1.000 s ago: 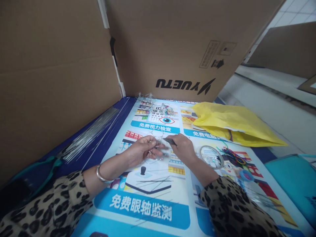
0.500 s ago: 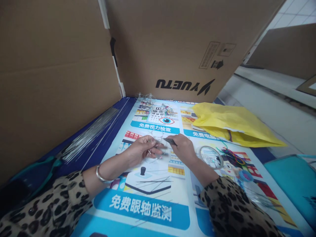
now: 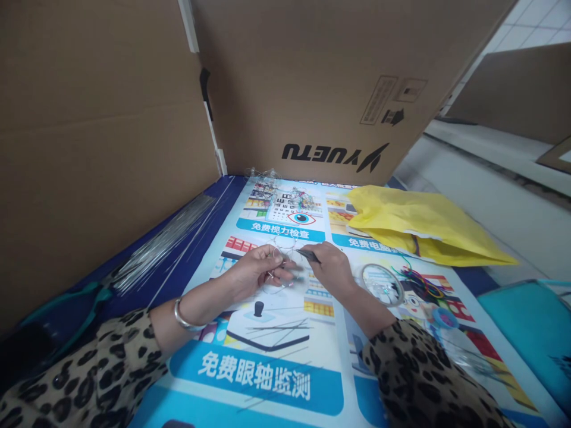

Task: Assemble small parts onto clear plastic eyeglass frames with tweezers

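My left hand (image 3: pixel 263 266) pinches a thin silvery wire shape (image 3: pixel 285 241) made of loops, held above the printed sheet. Its thumb and forefinger are closed on the wire, with the other fingers curled below. From the right, my right hand (image 3: pixel 331 267) is wrapped around a dark, pointed tool that looks like tweezers (image 3: pixel 308 255). The tool's tip is close to the wire loops; whether it grips them I cannot tell. Several straight wire pieces (image 3: pixel 279 336) lie on the sheet nearer to me.
A bundle of straight wires (image 3: pixel 165 241) and teal-handled pliers (image 3: pixel 89 297) lie at left. Cardboard panels (image 3: pixel 312 89) stand behind. To the right are a clear round dish (image 3: pixel 382 285), coloured cords (image 3: pixel 422 282), a yellow bag (image 3: pixel 414 223) and a teal pouch (image 3: pixel 530 333). Tangled wire pieces (image 3: pixel 263 175) lie at the back.
Hardly anything differs. The fingers of my left hand and the wire loops have shifted very slightly; the tool stays beside them.
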The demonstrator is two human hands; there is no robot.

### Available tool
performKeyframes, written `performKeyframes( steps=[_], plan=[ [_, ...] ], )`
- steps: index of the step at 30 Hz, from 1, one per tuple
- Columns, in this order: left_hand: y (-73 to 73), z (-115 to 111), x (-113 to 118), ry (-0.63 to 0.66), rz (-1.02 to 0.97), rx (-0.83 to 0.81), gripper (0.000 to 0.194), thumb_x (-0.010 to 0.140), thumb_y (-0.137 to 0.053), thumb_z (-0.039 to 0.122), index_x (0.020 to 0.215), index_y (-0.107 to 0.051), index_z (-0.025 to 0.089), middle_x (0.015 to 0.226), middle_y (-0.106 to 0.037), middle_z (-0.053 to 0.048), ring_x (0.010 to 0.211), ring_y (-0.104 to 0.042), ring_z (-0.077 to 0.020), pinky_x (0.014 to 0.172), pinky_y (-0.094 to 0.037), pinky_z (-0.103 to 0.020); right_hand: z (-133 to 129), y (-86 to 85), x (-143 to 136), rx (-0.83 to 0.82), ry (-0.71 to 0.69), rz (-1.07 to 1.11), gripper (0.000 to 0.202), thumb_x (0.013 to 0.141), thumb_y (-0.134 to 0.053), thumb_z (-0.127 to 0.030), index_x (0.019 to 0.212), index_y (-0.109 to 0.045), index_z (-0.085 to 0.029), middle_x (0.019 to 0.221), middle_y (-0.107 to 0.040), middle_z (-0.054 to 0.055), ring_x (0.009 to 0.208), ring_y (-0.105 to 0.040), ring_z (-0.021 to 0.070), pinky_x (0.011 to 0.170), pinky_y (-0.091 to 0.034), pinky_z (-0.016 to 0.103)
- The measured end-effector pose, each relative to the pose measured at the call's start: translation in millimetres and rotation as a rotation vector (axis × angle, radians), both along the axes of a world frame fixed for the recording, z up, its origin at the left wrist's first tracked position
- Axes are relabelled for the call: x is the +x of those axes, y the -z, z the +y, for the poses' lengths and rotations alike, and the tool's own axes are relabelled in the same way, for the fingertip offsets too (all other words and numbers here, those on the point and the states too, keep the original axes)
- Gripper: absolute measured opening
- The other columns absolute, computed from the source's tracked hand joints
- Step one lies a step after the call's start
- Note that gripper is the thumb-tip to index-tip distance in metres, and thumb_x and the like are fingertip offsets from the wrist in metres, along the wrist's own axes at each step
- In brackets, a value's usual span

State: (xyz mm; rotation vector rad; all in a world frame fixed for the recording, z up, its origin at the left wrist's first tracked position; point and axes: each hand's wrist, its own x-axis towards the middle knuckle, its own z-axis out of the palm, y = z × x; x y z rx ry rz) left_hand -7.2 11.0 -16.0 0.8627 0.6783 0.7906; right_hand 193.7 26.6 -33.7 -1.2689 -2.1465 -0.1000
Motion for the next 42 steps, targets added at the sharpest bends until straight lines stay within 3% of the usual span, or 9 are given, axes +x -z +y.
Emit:
performKeyframes(
  steps=[22,25,30,33,37,42],
  plan=[
    [-2.6,-2.2,2.5,-0.116,0.137,0.071,0.016,0.072,-0.062,0.018,0.076,-0.047,0.014,0.071,-0.063,-0.004,0.058,-0.060,-0.0096,0.052,-0.046,-0.018,2.8,1.8,0.4,-0.143,0.031,-0.006,0.019,0.081,-0.047,-0.024,0.088,-0.065,-0.022,0.083,-0.066,0.005,0.080,-0.058,0.0175,0.072,-0.043,0.028],
    [-3.0,-0.7,2.8,-0.168,0.166,0.066,0.018,0.071,-0.063,0.017,0.075,-0.046,0.014,0.064,-0.062,-0.003,0.053,-0.058,-0.0089,0.051,-0.045,-0.019,1.6,-2.0,-1.8,-0.251,0.069,0.172,0.023,0.082,-0.046,-0.035,0.089,-0.063,-0.021,0.081,-0.065,0.005,0.078,-0.058,0.0178,0.070,-0.044,0.029],
    [-0.3,2.2,1.1,-0.233,0.106,0.065,0.016,0.072,-0.061,0.018,0.077,-0.045,0.016,0.068,-0.063,-0.001,0.053,-0.057,-0.0075,0.051,-0.044,-0.018,-5.2,-13.4,-12.8,-0.497,0.101,0.815,0.036,0.080,-0.041,-0.053,0.086,-0.052,-0.019,0.069,-0.060,0.001,0.058,-0.057,0.0121,0.055,-0.045,0.024],
    [1.2,2.5,0.4,-0.258,0.081,0.081,0.017,0.072,-0.061,0.018,0.078,-0.046,0.016,0.072,-0.062,-0.001,0.056,-0.056,-0.0074,0.053,-0.045,-0.020,-6.8,-14.5,-16.7,-0.540,0.094,0.970,0.041,0.078,-0.040,-0.057,0.082,-0.050,-0.018,0.072,-0.059,0.003,0.062,-0.059,0.0131,0.053,-0.045,0.023],
    [-0.1,1.3,1.1,-0.277,0.074,0.084,0.019,0.071,-0.062,0.020,0.077,-0.045,0.016,0.070,-0.061,0.000,0.055,-0.055,-0.0076,0.053,-0.043,-0.021,-7.6,-7.8,-14.8,-0.498,0.088,0.890,0.040,0.080,-0.038,-0.054,0.085,-0.052,-0.017,0.072,-0.058,0.003,0.067,-0.058,0.0146,0.055,-0.045,0.024],
    [0.1,0.2,2.0,-0.273,0.080,0.102,0.017,0.074,-0.059,0.021,0.078,-0.044,0.016,0.064,-0.058,0.002,0.053,-0.053,-0.0070,0.054,-0.041,-0.021,-16.3,-4.9,-17.2,-0.442,0.028,0.472,0.030,0.083,-0.039,-0.047,0.083,-0.052,-0.021,0.065,-0.057,-0.002,0.057,-0.052,0.0118,0.054,-0.039,0.023]
  ],
)
